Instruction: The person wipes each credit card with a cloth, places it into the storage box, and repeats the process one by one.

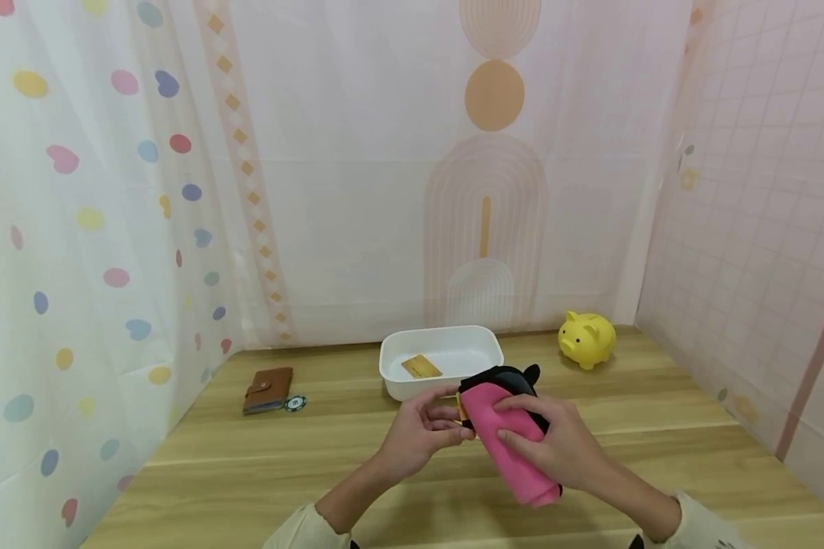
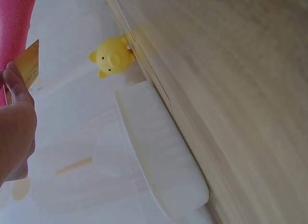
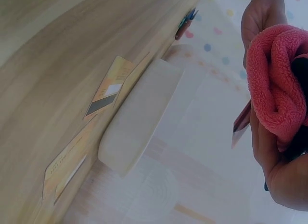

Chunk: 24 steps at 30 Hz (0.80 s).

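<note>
The tabletop (image 1: 247, 476) was viewed downward from the head; the tub (image 2: 166, 154) was seen nearer, tilted, from both wrists.

Both forearms come in from the lower edge of the head view and slant inward, the left forearm (image 1: 353, 494) rising to the right and the right forearm (image 1: 635, 494) rising to the left. Each left and right sleeve (image 1: 703, 526) ends short of the wrist, leaving it bare. The left hand (image 1: 415, 431) and right hand (image 1: 563, 438) are raised near each other. The left one pinches, its fingers bent and its thumb (image 1: 453, 438) stretched inward on the side nearer the body. The right one grips with its back partly showing; its index finger (image 1: 522, 401) and thumb point left, spread apart, and its other fingers are mostly hidden.
</note>
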### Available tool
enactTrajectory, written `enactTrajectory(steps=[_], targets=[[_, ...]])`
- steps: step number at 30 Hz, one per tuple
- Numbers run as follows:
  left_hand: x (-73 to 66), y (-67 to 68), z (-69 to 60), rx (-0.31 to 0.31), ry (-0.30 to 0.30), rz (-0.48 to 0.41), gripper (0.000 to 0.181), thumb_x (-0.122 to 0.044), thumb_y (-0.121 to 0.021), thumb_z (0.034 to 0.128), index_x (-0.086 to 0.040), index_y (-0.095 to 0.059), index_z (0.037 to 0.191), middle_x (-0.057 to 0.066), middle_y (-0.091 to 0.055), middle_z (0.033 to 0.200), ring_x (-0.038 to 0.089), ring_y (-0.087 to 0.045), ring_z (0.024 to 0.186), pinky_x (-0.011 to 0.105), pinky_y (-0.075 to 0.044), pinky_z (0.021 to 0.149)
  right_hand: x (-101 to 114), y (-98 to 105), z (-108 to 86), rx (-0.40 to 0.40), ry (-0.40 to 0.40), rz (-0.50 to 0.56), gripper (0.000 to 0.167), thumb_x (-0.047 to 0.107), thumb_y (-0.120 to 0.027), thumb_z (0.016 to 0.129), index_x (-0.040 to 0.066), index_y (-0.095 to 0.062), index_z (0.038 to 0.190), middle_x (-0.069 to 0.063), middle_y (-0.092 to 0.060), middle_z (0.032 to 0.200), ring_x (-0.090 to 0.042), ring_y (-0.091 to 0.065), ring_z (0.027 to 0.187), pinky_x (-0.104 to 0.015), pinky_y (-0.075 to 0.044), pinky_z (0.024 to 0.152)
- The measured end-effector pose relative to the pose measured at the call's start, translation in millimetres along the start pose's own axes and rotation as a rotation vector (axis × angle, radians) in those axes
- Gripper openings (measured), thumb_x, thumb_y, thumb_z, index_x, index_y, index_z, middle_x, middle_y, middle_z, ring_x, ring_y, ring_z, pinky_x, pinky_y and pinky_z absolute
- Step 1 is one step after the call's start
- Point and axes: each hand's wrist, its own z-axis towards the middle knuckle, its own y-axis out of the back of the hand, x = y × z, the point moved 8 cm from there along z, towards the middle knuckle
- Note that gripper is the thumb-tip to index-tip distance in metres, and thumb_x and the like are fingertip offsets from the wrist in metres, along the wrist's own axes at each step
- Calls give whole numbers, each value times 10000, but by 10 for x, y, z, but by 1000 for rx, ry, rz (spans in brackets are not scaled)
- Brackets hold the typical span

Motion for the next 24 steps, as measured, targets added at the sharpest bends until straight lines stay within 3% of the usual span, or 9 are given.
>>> enactTrajectory(steps=[18,24], targets=[[40,55,-17,-18,12,24,578,95,-721,839,66,-480,1363,268,-690,1072,154,-707,865,284,-579,771,-142,104,-29,-26,-61,-46,287,158,-827,814,216,-716,1072,-19,-713,998,-46,-567,714,-239,-500,557],[61,86,-30,-14,23,7,573,111,-705,846,67,-471,1367,272,-686,1073,161,-716,866,304,-582,779,-211,119,-38,-23,-86,-32,282,149,-821,820,194,-715,1078,-41,-710,975,-29,-545,637,-244,-486,501]])
